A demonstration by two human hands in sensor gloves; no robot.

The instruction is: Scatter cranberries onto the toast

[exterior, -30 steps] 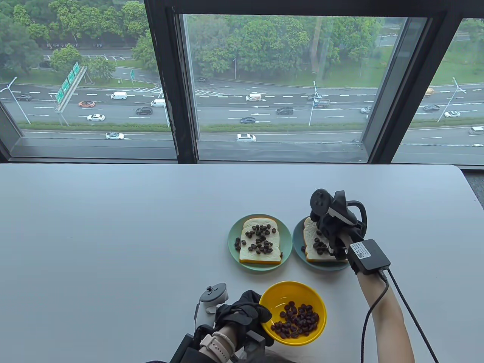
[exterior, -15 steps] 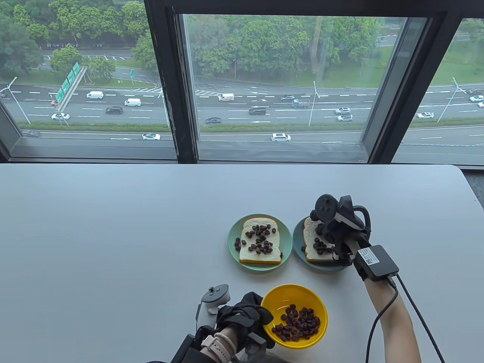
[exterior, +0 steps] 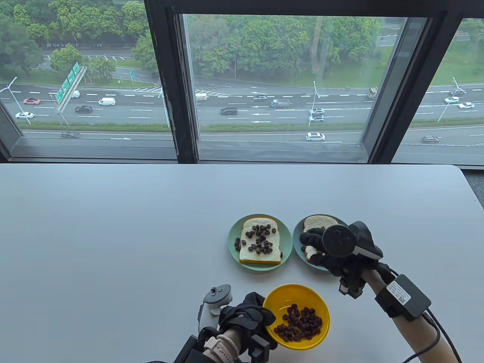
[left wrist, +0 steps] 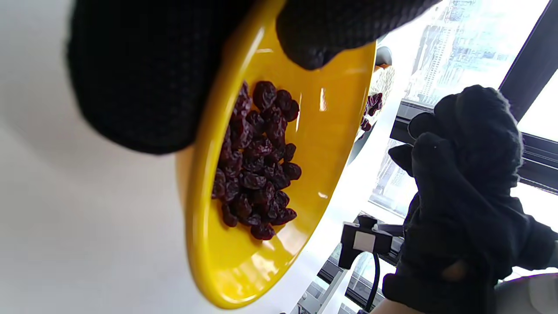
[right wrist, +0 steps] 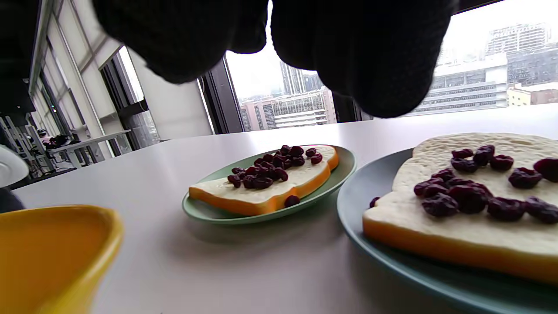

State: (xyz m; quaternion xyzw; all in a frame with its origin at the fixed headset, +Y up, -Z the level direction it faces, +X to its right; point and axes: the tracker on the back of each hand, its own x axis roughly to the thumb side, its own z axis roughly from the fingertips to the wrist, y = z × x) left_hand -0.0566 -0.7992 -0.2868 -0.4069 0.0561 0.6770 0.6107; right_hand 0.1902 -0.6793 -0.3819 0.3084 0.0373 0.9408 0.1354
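A yellow bowl (exterior: 280,298) of dried cranberries (exterior: 298,326) stands near the table's front edge. My left hand (exterior: 261,308) grips its left rim, thumb inside, as the left wrist view (left wrist: 144,74) shows. The left toast (exterior: 260,242), covered in cranberries, lies on a green plate (exterior: 232,242). The right toast (exterior: 317,222), with cranberries on it (right wrist: 471,196), lies on a blue plate (exterior: 297,247). My right hand (exterior: 312,245) hovers low over the near part of that toast, fingers loosely curled (right wrist: 357,52), nothing seen in them.
The grey table (exterior: 113,234) ends at a window wall behind. A cable (exterior: 435,329) runs from my right wrist off the bottom right. One loose cranberry (right wrist: 291,200) lies on the green plate beside the left toast.
My right hand has drawn back from above the far part of the right toast toward me and lower, uncovering the toast's far end. The left hand and bowl have barely moved.
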